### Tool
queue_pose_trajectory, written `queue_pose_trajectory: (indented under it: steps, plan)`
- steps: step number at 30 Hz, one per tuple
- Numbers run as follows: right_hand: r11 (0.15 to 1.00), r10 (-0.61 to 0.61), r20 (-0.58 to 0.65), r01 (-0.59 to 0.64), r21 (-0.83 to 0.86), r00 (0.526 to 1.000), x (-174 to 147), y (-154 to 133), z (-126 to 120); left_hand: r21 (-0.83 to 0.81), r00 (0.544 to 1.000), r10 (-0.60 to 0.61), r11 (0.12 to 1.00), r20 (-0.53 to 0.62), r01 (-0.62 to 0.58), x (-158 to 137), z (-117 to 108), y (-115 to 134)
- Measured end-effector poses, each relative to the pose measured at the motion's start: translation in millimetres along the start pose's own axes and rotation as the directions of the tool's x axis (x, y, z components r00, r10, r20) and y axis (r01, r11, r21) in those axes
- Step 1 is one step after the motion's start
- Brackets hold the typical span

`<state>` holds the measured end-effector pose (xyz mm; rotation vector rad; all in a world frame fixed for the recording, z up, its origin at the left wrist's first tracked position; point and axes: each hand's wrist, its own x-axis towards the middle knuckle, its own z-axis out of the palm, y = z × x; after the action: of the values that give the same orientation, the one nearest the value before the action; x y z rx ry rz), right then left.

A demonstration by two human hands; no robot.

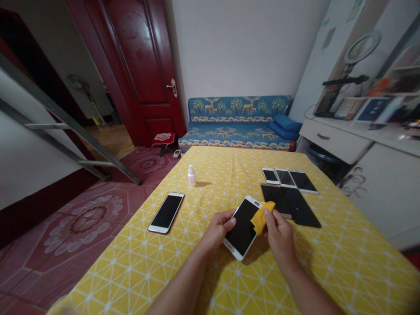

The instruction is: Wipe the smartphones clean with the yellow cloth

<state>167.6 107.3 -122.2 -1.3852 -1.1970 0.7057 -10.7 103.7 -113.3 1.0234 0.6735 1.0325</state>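
A white smartphone (240,227) with a dark screen is held tilted above the table by my left hand (219,229), whose thumb lies on the screen's left edge. My right hand (278,232) pinches a yellow cloth (260,217) against the phone's upper right edge. The cloth covers part of the screen and that side. To the left, another white-fronted smartphone (166,213) lies face up. A small white bottle (192,176) stands upright behind it.
Three smartphones (285,178) lie in a row at the back right of the yellow patterned tablecloth (131,271). Black flat panels (300,210) lie in front of them, near my right hand. A blue sofa (236,127) stands beyond the table, a ladder (82,140) to the left.
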Motion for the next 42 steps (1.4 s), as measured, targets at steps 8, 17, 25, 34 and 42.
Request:
queue_pose_trajectory:
  steps: [8, 17, 25, 34, 42]
  plan:
    - [0.995, 0.099, 0.035, -0.100, 0.031, 0.994, 6.9, 10.4, -1.9, 0.210, 1.000, -0.031, 0.977, -0.001, 0.031, 2.4, -13.5, -2.0]
    - [0.979, 0.177, -0.101, -0.164, 0.122, 0.979, 5.0, -1.3, -1.4, 0.745, 0.933, 0.343, 0.649, -0.105, -0.155, -1.4, -7.3, 1.0]
    - [0.975, 0.169, -0.126, -0.147, 0.164, 0.978, 9.3, 3.6, -3.4, 0.932, 0.884, 0.419, 0.189, 0.207, -0.308, -9.0, -2.4, -6.6]
    - [0.977, 0.168, -0.102, -0.152, 0.151, 0.980, 5.1, -5.1, -1.3, 0.937, 0.886, 0.435, 0.216, 0.160, -0.276, -8.0, -2.9, -10.6]
    - [0.988, 0.148, -0.119, -0.141, 0.065, 0.982, 10.9, -1.8, -8.7, 0.938, 0.901, 0.396, 0.210, 0.178, -0.277, -8.8, -2.4, -1.7]
